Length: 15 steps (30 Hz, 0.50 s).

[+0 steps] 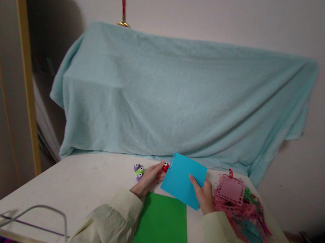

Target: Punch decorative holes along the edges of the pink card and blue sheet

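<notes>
My left hand [150,178] is closed around a small red hole punch [165,166] with a cartoon eye, at the left edge of a blue sheet of paper [184,178]. Small holes run along that edge near its upper corner. With the thumb on top, my right hand [204,194] pinches the sheet by its right side. Below the sheet lies a green stack of paper [162,230] on the table. Just left of my left hand are purple and green punches [139,172] with similar eyes.
A pile of pink, green and blue punched paper pieces [236,211] lies at the right of the white table [77,190]. Behind hangs a light blue cloth [178,99]. A grey cable-like loop [40,207] rises at the front left.
</notes>
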Available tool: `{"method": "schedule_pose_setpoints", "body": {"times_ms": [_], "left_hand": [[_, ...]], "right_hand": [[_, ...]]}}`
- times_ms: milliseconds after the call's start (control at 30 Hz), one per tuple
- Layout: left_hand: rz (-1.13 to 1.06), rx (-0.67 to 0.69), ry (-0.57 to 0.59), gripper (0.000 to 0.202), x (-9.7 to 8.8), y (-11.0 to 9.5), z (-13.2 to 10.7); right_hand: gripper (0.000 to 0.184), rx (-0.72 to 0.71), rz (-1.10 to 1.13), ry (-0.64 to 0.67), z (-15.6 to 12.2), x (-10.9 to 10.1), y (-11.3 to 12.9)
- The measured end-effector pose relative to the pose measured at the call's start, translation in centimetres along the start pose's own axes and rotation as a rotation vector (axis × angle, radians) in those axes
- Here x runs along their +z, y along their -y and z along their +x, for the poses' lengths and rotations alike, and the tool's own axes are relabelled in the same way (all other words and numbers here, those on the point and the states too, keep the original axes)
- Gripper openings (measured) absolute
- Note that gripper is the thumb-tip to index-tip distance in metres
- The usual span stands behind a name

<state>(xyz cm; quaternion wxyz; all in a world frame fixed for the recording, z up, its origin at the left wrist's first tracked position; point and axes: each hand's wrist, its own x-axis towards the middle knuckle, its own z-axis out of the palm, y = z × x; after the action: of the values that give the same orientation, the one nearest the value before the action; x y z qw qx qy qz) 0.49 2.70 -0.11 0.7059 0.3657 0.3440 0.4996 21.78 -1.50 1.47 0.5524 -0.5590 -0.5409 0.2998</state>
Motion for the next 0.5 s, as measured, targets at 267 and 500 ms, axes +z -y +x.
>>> {"method": "schedule_pose_setpoints", "body": {"times_ms": [267, 500], "left_hand": [[-0.002, 0.007, 0.011, 0.039, -0.24, 0.3, 0.54], [-0.025, 0.058, 0.057, 0.039, 0.69, -0.49, -0.3]], "right_hand": [[0.034, -0.011, -0.003, 0.005, 0.01, -0.02, 0.0], [0.038, 0.002, -0.001, 0.006, 0.09, -0.09, -0.4]]}}
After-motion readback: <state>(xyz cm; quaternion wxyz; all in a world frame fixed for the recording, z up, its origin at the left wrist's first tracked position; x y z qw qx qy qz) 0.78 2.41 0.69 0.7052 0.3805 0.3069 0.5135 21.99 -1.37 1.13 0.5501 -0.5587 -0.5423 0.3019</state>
